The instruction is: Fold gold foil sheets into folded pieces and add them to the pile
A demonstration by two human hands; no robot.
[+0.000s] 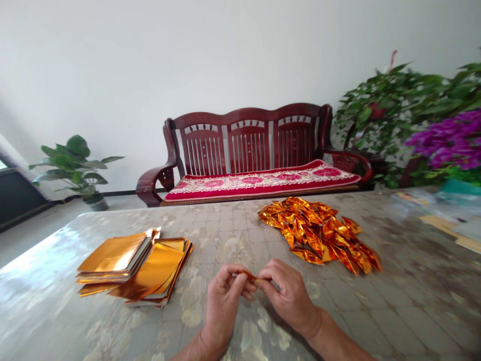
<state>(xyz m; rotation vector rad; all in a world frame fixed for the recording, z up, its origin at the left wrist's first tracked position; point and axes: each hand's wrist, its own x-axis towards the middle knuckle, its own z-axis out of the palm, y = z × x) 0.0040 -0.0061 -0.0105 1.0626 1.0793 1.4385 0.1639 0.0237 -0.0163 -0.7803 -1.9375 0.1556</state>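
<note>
Between my two hands is a narrow folded piece of gold foil paper (249,275), mostly covered by fingers. My left hand (227,301) pinches its left end between thumb and fingers. At the other end, my right hand (287,293) grips it the same way. To the left lies a stack of flat gold foil sheets (158,268), loosely piled with uneven edges. Beyond my right hand is a heap of folded gold foil pieces (311,230), pointed and shiny.
The patterned table (221,240) reaches across the whole front. Plastic bags and papers (451,220) lie at its right end. Behind it stands a dark red wooden bench (248,145) with a red floral cushion (263,180). Potted plants (77,168) stand either side.
</note>
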